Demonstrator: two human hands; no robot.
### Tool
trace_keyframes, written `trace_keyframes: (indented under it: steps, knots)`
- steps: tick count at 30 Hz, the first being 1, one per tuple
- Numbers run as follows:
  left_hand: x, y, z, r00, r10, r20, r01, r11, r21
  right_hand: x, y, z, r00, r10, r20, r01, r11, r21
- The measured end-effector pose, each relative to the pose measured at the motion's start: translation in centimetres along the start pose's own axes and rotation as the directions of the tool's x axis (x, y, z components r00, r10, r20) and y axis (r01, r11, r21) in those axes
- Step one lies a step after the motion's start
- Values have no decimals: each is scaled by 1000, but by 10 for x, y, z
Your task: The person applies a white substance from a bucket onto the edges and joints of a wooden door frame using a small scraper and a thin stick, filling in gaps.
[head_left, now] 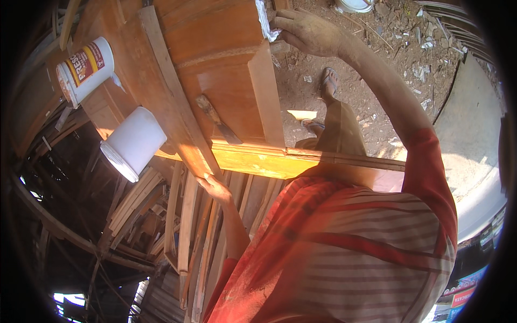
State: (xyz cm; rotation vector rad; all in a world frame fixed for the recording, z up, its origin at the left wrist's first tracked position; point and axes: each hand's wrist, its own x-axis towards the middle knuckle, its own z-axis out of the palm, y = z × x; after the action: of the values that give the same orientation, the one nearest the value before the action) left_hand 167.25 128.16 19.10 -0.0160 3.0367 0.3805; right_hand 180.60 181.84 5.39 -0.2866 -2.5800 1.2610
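A reddish-brown varnished wooden panel [231, 91], like a door, lies in front of me. Along it runs a narrow wooden plank [175, 89]. My left hand [216, 189] is closed at the plank's near end, fingers bent over the edge. At the panel's far right corner, my right hand [309, 33] pinches a crumpled white piece [266, 22]; whether it is cloth or plastic I cannot tell. A scraper [218, 119] with a worn handle and broad blade rests on the panel between my hands, touched by neither.
Two white buckets stand at the left, one labelled [86, 70], one plain [134, 142]. Stacked timber strips [186, 220] lie below the panel's near edge. On the right is littered dirt ground [371, 81], with a person's sandalled foot [329, 83] and another white bucket [355, 4] at the top.
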Motion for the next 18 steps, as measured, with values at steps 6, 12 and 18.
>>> trace_keyframes:
  steps: [6, 12, 18]
  knots:
    - [-1, 5, 0, 1000, 2, 13, -2, 1000, 5, 1, 11, 9, 958, 152, -242, -113, 979, 167]
    - [2, -1, -1, 1000, -15, 13, 15, 1000, 12, 6, 18, 26, 955, 232, -185, -195, 960, 199]
    - [1, 1, -1, 1000, -6, 5, 6, 1000, 25, 15, 9, 28, 908, 148, -392, -91, 983, 160]
